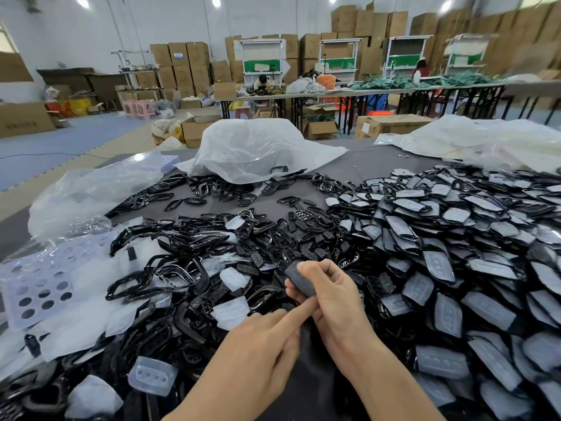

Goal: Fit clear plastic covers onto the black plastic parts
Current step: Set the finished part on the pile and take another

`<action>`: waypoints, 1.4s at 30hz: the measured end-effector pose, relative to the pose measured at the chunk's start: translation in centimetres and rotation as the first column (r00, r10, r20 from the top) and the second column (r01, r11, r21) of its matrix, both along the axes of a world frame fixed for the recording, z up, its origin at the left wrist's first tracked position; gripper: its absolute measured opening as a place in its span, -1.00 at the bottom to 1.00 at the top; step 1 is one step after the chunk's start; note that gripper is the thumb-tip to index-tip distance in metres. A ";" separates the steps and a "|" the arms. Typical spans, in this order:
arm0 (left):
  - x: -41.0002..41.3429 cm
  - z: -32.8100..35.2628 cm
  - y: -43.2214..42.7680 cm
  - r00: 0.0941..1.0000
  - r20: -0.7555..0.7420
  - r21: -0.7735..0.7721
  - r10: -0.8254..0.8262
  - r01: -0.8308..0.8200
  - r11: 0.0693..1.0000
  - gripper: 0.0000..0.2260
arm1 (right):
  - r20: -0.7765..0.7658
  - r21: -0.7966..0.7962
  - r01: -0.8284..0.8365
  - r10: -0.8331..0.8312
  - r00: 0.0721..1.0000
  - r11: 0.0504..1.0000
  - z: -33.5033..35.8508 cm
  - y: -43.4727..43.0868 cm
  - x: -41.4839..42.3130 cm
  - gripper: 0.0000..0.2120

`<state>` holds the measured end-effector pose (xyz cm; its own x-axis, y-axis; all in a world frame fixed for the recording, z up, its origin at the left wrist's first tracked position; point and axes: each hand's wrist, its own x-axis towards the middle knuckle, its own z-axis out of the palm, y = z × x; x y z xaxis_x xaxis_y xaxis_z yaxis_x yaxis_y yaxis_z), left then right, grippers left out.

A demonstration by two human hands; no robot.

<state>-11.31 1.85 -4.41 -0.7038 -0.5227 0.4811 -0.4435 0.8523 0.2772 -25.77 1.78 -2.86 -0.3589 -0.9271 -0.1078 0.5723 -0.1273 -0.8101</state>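
Black part [299, 281] pinched in right hand [331, 296], box labels [179, 56] (unreadable)

Single wide-angle view from a camera on the person's head, facing forward and tilted down across the desk [358, 165]. The left hand [258, 354] and right hand [328, 293] sit close beneath the lens at bottom centre. The desk's far edge crosses mid-frame. Above it, distant stacked cardboard boxes [373, 22] curve with the lens.
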 end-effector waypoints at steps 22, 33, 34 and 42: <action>2.0 0.9 -2.4 0.928 -0.102 -0.169 0.359 -0.372 0.913 -0.77 | -0.276 0.067 -0.074 0.090 0.957 0.995 0.3 0.5 0.8 -0.77; 1.1 1.5 -2.1 0.793 -0.461 0.596 0.399 -0.056 0.801 -0.84 | -0.323 0.015 -0.187 0.182 0.929 0.982 0.2 0.7 0.9 -0.80; 1.0 1.5 -2.1 0.797 -0.465 0.617 0.384 -0.019 0.787 -0.82 | -0.346 -0.010 -0.219 0.202 0.916 0.976 0.0 0.7 1.1 -0.82; 2.3 1.2 -3.4 0.693 -0.541 0.645 0.477 -0.022 0.764 -0.79 | -0.538 -0.015 -0.346 0.284 0.794 0.938 -0.9 1.2 1.6 -0.76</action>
